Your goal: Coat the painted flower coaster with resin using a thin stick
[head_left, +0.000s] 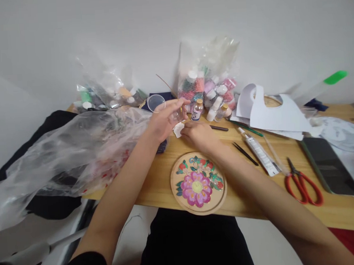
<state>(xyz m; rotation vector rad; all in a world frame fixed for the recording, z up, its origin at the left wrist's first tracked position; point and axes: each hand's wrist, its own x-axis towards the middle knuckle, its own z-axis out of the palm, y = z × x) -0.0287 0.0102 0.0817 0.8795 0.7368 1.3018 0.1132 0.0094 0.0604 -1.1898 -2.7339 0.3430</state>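
My left hand (167,119) is raised over the back of the table, its fingers curled round a small clear container (176,115), partly hidden by the fingers. Low beside it, my right hand (199,134) has bent fingers pressed at the edge of a crumpled white tissue (178,130). Just behind the hands stands a small corked bottle (195,112) with a label. A clear plastic cup (157,103) is behind my left wrist. Near the table's front edge lies a round wooden plaque (174,180) with a pink flower and red and green motifs.
Clear bags of small jars (205,83) lean on the wall. A large plastic bag (76,141) covers the left side. To the right lie tweezers (245,153), a white tube (261,153), red-handled pliers (303,185), a phone (331,166) and cut white paper (278,117).
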